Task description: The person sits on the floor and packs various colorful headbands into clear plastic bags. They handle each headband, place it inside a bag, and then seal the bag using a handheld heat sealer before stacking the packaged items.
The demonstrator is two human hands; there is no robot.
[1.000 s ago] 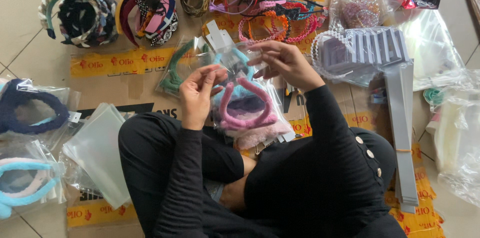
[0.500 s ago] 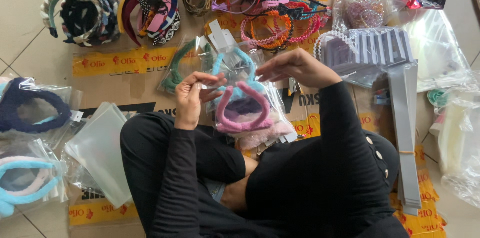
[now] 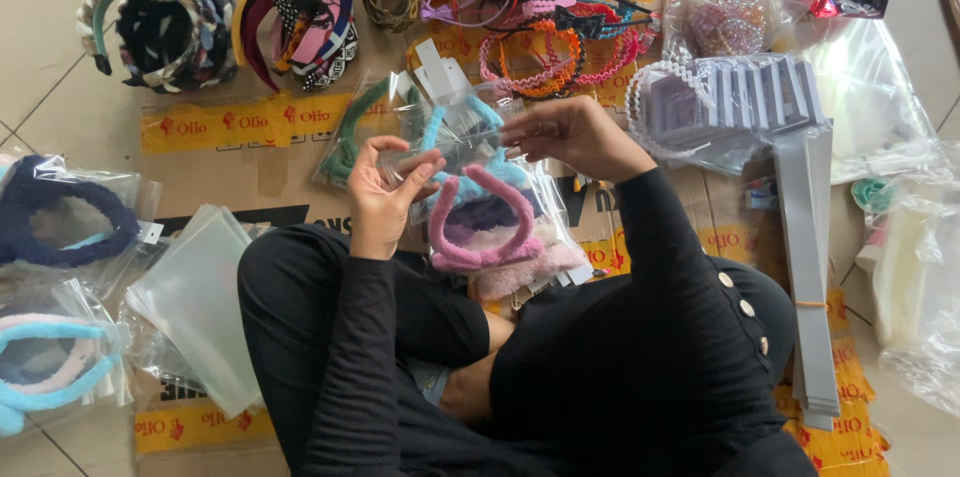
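Head view: your left hand [image 3: 385, 199] and right hand [image 3: 570, 134] both pinch clear plastic bag holding fluffy blue headband [image 3: 462, 132], above pink fuzzy headband [image 3: 480, 227] on lap, near cardboard sheet [image 3: 250, 182] front edge. Bag light, slippery, crinkly; grip top corners. Vs 0.5 s ago: hands sit a bit wider apart.

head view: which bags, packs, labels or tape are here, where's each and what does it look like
Clear bag: pinched by left hand and right hand.
Bagged pink headband: on the lap, fluffy.
Bagged navy headband: far left.
Bagged light blue headband: lower left.
Stack of empty clear bags: beside the left knee.
Yellow tape strip: on the cardboard, red print.
Grey card strips: right, long stack.
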